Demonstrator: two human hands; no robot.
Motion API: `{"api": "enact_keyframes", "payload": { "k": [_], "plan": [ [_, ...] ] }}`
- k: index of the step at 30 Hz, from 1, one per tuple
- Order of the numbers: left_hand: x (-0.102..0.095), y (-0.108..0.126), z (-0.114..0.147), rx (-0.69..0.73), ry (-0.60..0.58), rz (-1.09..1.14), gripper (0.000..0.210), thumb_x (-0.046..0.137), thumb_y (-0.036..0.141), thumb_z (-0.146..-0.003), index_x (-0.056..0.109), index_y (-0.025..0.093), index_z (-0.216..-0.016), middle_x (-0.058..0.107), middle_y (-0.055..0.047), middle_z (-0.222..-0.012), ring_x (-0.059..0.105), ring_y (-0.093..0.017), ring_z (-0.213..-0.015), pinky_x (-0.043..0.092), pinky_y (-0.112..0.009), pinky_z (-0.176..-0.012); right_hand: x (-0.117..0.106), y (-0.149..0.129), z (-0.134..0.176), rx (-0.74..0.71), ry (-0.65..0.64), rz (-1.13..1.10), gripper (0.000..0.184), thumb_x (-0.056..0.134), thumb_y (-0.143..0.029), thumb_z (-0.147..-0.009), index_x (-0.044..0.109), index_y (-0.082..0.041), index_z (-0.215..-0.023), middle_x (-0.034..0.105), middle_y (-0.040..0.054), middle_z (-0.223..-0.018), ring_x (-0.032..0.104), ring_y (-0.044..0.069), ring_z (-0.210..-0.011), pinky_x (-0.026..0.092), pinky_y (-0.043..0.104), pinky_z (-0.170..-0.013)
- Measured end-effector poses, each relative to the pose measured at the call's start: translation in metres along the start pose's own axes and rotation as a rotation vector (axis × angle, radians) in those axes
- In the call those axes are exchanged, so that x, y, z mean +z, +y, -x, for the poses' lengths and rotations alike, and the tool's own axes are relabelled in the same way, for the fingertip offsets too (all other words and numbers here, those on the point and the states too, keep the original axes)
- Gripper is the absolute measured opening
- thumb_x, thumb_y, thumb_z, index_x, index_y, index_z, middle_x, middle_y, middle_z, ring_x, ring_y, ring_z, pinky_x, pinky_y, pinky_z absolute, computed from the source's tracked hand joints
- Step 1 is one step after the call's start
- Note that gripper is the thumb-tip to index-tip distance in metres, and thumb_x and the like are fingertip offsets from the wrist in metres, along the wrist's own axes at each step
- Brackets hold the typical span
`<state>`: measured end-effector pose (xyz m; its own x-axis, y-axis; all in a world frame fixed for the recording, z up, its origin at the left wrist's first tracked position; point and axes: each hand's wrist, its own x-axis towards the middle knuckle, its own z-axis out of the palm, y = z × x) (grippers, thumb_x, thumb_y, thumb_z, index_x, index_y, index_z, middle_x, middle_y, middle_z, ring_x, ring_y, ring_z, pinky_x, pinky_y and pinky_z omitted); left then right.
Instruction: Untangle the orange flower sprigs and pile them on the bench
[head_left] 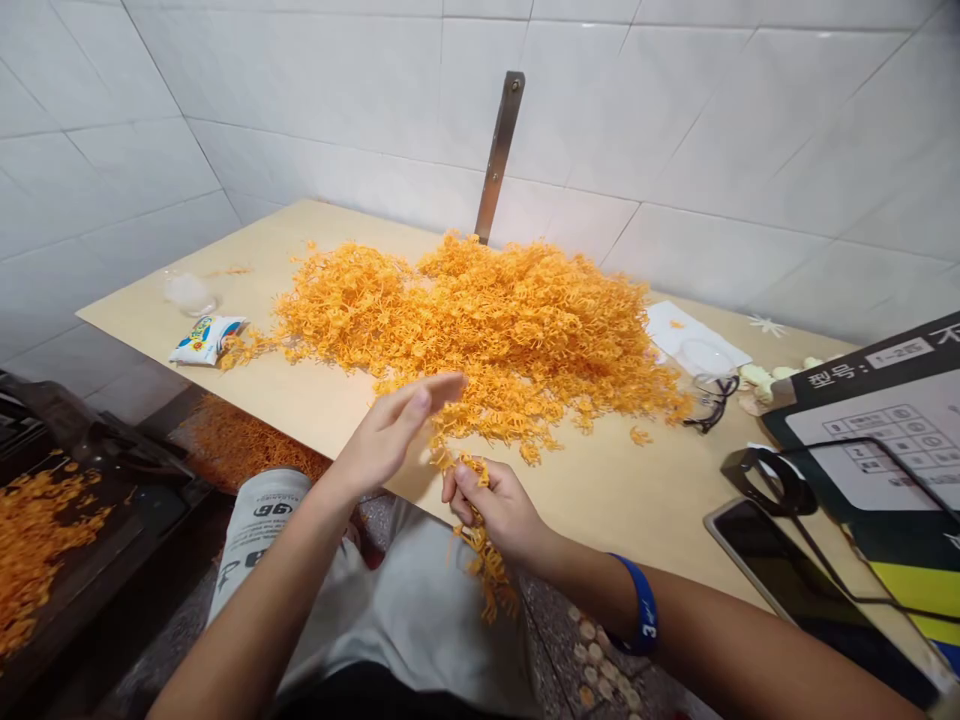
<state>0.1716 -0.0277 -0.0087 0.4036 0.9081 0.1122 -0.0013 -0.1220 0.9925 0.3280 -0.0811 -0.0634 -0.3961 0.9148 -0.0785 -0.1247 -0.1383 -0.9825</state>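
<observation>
A wide heap of small orange plastic-looking pieces (510, 320), curly and tangled, covers the middle of the table. Just in front of it my left hand (382, 435) is raised, fingers stretched out and slightly blurred, with nothing clearly held. My right hand (499, 505) is closed around a strand of orange pieces (487, 565) at the table's front edge. Part of that strand dangles below the hand over my lap, and a short end sticks out above the fingers toward the heap. What lies inside my right fist is hidden.
At the left lie a small white-and-blue packet (206, 340) and a clear cup (189, 292). A metal bar (500, 155) rises behind the heap. At right are a phone (810, 590), a dark box (885, 420) and a black cable. More orange pieces (45, 550) sit lower left.
</observation>
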Motion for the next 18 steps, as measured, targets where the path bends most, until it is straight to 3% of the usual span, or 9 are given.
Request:
{"api": "enact_keyframes", "payload": {
  "k": [3, 7, 10, 12, 14, 18],
  "plan": [
    [0.006, -0.013, 0.032, -0.091, -0.065, 0.098, 0.057, 0.050, 0.058, -0.087, 0.060, 0.017, -0.126, 0.066, -0.015, -0.122, 0.061, -0.027, -0.114, 0.046, -0.041, -0.100, -0.001, 0.001, -0.001, -0.025, -0.061, 0.029, 0.053, 0.045, -0.065, -0.086, 0.053, -0.015, -0.069, 0.040, -0.0053, -0.050, 0.037, 0.008, -0.048, 0.032, 0.022, -0.049],
    [0.017, -0.024, 0.045, -0.161, 0.048, 0.008, 0.046, 0.046, 0.050, -0.091, 0.071, 0.015, -0.108, 0.074, -0.010, -0.098, 0.068, -0.021, -0.091, 0.052, -0.032, -0.086, 0.000, -0.002, -0.002, -0.054, -0.117, 0.091, 0.045, 0.053, -0.057, -0.085, 0.050, -0.015, -0.068, 0.043, -0.0037, -0.058, 0.039, 0.007, -0.053, 0.034, 0.022, -0.052],
    [0.021, -0.029, 0.043, -0.155, 0.116, -0.005, 0.045, 0.045, 0.047, -0.092, 0.073, 0.015, -0.104, 0.074, -0.007, -0.085, 0.069, -0.020, -0.081, 0.053, -0.030, -0.080, 0.001, -0.003, -0.002, -0.018, -0.056, 0.063, 0.035, 0.058, -0.050, -0.084, 0.056, -0.016, -0.092, 0.048, -0.0037, -0.063, 0.045, 0.008, -0.055, 0.040, 0.022, -0.052],
    [0.022, -0.031, 0.042, -0.139, 0.139, -0.002, 0.042, 0.047, 0.046, -0.091, 0.073, 0.015, -0.105, 0.074, -0.007, -0.084, 0.069, -0.020, -0.083, 0.053, -0.031, -0.081, 0.002, -0.001, -0.001, 0.026, -0.018, 0.040, 0.038, 0.060, -0.047, -0.083, 0.055, -0.017, -0.106, 0.051, -0.0035, -0.065, 0.050, 0.010, -0.055, 0.044, 0.023, -0.051],
    [0.022, -0.033, 0.044, -0.124, 0.171, -0.005, 0.039, 0.048, 0.043, -0.091, 0.072, 0.016, -0.106, 0.075, -0.007, -0.090, 0.069, -0.021, -0.090, 0.052, -0.032, -0.086, 0.002, 0.000, 0.000, 0.012, 0.035, 0.084, 0.035, 0.060, -0.044, -0.083, 0.056, -0.017, -0.105, 0.055, -0.0014, -0.068, 0.055, 0.012, -0.059, 0.048, 0.024, -0.053],
    [0.020, -0.031, 0.055, -0.127, 0.217, -0.039, 0.036, 0.051, 0.040, -0.091, 0.072, 0.014, -0.103, 0.075, -0.010, -0.097, 0.069, -0.020, -0.089, 0.053, -0.030, -0.086, 0.001, -0.001, 0.003, -0.240, 0.201, 0.405, 0.017, 0.057, -0.033, -0.086, 0.063, -0.017, -0.084, 0.063, 0.0038, -0.076, 0.058, 0.014, -0.071, 0.048, 0.027, -0.066]
  ]
}}
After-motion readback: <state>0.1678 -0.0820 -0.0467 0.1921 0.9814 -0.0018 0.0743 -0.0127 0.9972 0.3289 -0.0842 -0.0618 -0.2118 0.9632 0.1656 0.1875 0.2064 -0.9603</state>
